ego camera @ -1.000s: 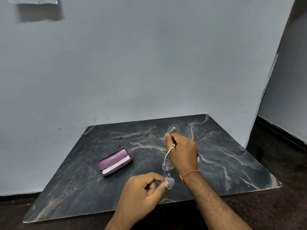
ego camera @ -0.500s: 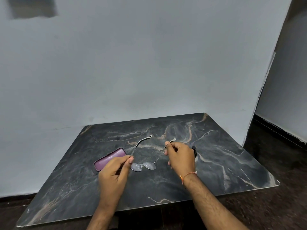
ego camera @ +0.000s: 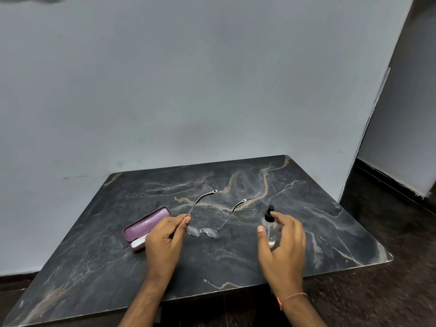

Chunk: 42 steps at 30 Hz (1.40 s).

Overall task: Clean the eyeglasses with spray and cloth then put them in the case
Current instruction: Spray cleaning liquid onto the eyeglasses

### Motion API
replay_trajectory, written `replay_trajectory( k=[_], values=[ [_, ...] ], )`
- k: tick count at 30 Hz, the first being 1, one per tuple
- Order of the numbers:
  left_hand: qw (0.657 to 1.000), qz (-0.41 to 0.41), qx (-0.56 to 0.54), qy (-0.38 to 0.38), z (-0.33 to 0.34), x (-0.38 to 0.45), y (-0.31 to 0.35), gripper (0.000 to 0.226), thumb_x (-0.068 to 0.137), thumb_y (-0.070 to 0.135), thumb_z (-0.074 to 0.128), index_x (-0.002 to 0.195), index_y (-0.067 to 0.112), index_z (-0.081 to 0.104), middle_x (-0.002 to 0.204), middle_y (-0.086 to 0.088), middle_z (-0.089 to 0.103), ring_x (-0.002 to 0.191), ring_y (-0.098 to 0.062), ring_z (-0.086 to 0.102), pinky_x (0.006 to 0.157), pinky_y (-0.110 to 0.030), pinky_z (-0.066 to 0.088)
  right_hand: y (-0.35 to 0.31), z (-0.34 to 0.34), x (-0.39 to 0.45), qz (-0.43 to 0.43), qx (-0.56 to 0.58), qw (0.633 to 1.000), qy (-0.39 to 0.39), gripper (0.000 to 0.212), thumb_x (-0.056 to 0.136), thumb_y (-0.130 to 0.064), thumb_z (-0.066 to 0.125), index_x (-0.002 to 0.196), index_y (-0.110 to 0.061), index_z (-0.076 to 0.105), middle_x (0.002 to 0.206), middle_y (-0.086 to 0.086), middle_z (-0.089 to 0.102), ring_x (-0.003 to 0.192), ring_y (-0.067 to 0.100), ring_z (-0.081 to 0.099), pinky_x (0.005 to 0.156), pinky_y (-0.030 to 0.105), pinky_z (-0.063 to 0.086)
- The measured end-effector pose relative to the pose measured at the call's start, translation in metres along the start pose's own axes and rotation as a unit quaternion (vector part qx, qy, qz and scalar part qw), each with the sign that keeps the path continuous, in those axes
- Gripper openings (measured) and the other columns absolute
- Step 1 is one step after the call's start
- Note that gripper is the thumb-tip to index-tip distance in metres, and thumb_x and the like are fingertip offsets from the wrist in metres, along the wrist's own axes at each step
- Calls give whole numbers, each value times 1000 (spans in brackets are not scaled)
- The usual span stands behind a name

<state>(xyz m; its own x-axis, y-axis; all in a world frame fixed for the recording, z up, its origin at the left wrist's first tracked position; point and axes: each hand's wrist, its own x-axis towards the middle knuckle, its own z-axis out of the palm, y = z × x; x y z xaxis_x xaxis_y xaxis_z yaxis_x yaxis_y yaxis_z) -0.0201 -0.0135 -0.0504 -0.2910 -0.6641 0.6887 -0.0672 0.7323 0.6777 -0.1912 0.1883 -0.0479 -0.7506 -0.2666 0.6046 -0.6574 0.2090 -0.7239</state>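
Left hand (ego camera: 165, 241) pinches the left temple arm of the eyeglasses (ego camera: 205, 231) between thumb and forefinger, other fingers curled under. Glasses are unfolded, lenses down toward the person, both temple arms pointing away toward the wall. Lenses sit at or just above the tabletop; cannot tell if they touch it.

Right hand (ego camera: 283, 244) is spread wide around the spray bottle (ego camera: 269, 226), thumb on the near-left side, fingers on the right side. Motion blur here, so cannot tell whether the fingers contact the bottle. Bottle stands upright on the table (ego camera: 236, 263), clear body, black cap, well to the right of the glasses.

Case (ego camera: 146, 226) is purple, lying open on the table just left of the left hand, white lining or cloth visible at its near end, partly hidden by the hand.

Orange thread band (ego camera: 291, 298) on the right wrist. Table is dark marble, set against a grey wall (ego camera: 212, 90).
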Motion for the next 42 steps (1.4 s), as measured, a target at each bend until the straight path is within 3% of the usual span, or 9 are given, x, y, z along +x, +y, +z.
replay_trajectory(
  k=[3,5,13,18,21,23,25,29,42],
  values=[
    [999,-24,-24,-1,9,-2,-1,16,98,24,75,103,37,84,106,36,79,100,6,77,91,-7,53,15,-3,7,16,-47,998,-43,51,94,-28,78,139,-29,54,139,-6,55,126,22,57,104,46,53],
    [999,-26,-29,-2,14,-4,-4,29,99,18,77,100,46,80,104,28,80,101,4,76,92,-7,52,21,-1,8,20,-56,995,-79,65,95,-33,78,150,-34,43,149,-6,54,132,22,58,106,47,55],
    [999,-51,-20,3,21,-14,-16,15,98,26,75,105,23,88,94,15,75,96,-1,72,88,-6,48,28,8,9,-9,-57,990,-127,94,104,-41,65,158,-67,-8,170,-3,42,132,32,67,106,47,57],
    [998,-51,-26,1,21,-12,-20,14,100,24,76,105,21,88,96,8,76,96,-7,74,88,-10,50,12,7,1,52,68,982,-166,81,103,-51,57,160,-67,2,167,-14,45,132,31,67,109,57,55],
    [999,-48,-26,2,22,-12,-21,16,100,21,76,107,17,89,96,6,76,95,-9,74,88,-11,51,-2,12,-10,113,190,950,-221,73,104,-54,56,158,-70,9,115,0,81,74,26,81,74,54,68],
    [999,-41,-25,2,23,-12,-21,15,99,18,77,107,15,89,96,4,77,93,-10,74,87,-12,52,-14,17,-18,148,242,917,-282,67,105,-54,56,155,-73,16,69,13,78,54,34,75,58,55,67],
    [999,-35,-22,2,23,-13,-21,14,100,17,78,107,13,89,96,4,76,92,-12,74,86,-14,53,-26,23,-23,169,258,889,-337,61,105,-54,58,152,-74,25,52,12,69,48,36,71,50,51,65],
    [999,-23,-32,-9,23,-13,-21,15,102,22,79,108,13,89,97,5,76,93,-13,74,85,-17,55,-46,41,-27,185,224,865,-410,53,102,-46,58,141,-77,38,52,4,69,45,33,70,47,40,61],
    [997,-14,-68,-16,25,-13,-27,23,102,32,74,108,15,88,97,9,74,93,-14,74,84,-18,55,-59,67,-16,151,137,902,-380,45,94,-37,61,132,-61,52,74,10,72,36,19,61,36,31,53]
  ],
)
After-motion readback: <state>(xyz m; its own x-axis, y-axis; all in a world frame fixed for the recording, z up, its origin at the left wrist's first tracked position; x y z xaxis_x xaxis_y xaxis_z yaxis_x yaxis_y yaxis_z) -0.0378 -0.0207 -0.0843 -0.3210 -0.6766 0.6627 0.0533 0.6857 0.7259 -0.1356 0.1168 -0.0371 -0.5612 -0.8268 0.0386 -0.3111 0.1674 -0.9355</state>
